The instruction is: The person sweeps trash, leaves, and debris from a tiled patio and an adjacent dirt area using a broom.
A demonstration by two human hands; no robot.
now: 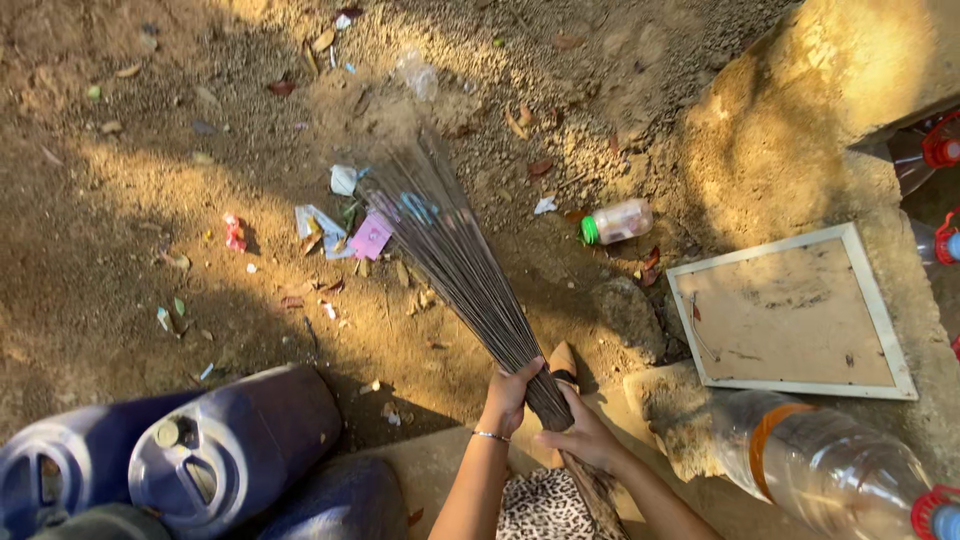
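Sun-dappled dirt ground (120, 250) fills the view, littered with dry leaves and paper scraps. Left of the stick broom (455, 255), at the bottom edge, dark blue plastic jerrycans (235, 450) lie clustered on their sides. To the broom's right, a framed board (790, 312) rests flat on a rough stone ledge (800, 120), and a large clear bottle (825, 465) with an orange band lies below it. The broom itself, a bundle of thin dark sticks, fans out up and to the left from the grip, its tips spread over a pink paper scrap (371, 237) and blue-white wrappers, an angle that suits dragging litter across the soil. The left hand (508, 395), wearing a thin bracelet, is wrapped tight around the bound handle end; the right hand (580, 432) clasps just below it, both closed firmly. A small green-capped bottle (617, 222) lies right of the bristles.
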